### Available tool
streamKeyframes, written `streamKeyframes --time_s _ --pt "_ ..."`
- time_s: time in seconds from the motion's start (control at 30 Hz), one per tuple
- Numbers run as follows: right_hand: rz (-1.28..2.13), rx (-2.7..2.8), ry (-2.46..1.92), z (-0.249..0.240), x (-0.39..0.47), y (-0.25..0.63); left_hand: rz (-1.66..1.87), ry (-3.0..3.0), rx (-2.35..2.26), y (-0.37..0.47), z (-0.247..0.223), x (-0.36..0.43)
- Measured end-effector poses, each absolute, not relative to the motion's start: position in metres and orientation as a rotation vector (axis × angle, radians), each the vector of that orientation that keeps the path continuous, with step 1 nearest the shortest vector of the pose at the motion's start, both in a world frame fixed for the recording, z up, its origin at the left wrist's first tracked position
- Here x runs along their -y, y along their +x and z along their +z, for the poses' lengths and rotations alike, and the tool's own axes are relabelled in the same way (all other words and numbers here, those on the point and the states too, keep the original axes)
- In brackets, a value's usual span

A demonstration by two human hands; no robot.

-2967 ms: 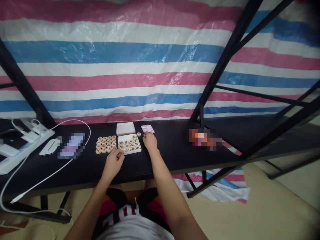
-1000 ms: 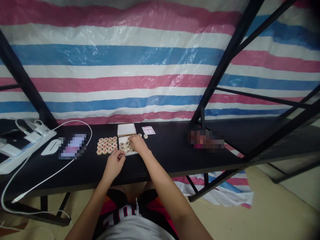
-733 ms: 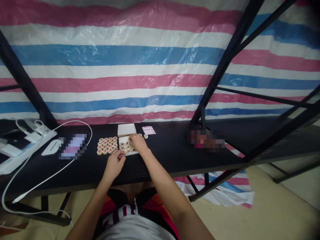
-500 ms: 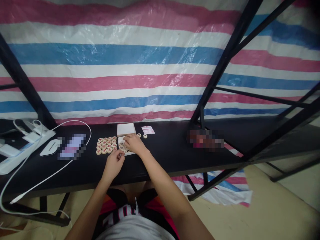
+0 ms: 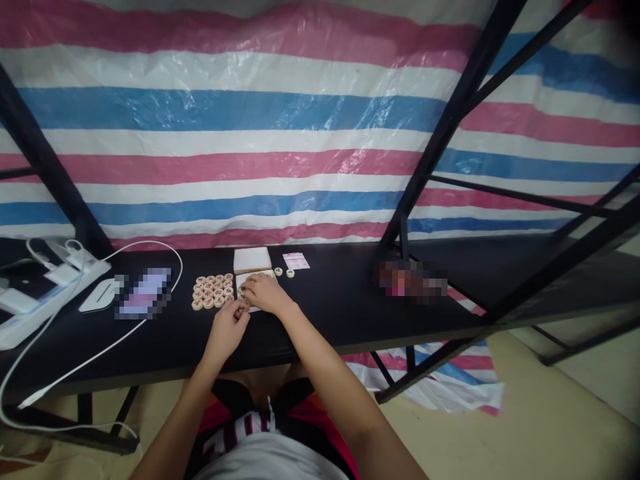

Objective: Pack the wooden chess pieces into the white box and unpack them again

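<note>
Several round Chinese chess pieces [image 5: 214, 291] with red characters stand in close rows on the black table. Just right of them lies a white tray [image 5: 255, 309], largely covered by my hands, with dark-marked pieces in it. My right hand [image 5: 266, 293] reaches over the tray, fingers bent down onto a piece at its left side; the fingertips are partly hidden. At the tray's front left corner my left hand [image 5: 229, 325] is closed, thumb and forefinger together. What it holds, if anything, cannot be made out.
Behind the tray sits a white box [image 5: 253, 259]. Two loose pieces [image 5: 285, 273] and a pink-and-white paper [image 5: 297, 261] lie to the right. Leftward are a phone-like blurred item [image 5: 145, 292], a white cable [image 5: 95, 360] and a power strip [image 5: 37, 303]. Black posts [image 5: 425, 153] frame the table.
My right hand has come slightly down and toward me, from the tray's back left part onto the pieces at its left side. My left hand has hardly moved.
</note>
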State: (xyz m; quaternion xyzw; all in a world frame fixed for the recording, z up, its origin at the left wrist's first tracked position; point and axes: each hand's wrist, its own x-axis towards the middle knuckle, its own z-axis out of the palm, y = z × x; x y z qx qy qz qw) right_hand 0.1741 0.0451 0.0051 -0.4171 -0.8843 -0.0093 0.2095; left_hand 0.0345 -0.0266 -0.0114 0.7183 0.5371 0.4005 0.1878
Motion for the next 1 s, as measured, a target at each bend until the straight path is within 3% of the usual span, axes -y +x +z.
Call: streamKeyframes --time_s 0.37,0.6,1.0 --pt "0.033 2.462 -1.18 0.01 -0.043 0.173 1.128 2.012 -1.498 0.034 -0.014 0.025" --pt "-0.004 1.988 -1.578 0.005 -0.056 0.209 1.128 2.002 -1.506 0.032 -0.016 0.024" --pt "0.061 1.927 -1.864 -0.008 -0.057 0.228 1.141 1.998 -1.482 0.033 -0.017 0.024"
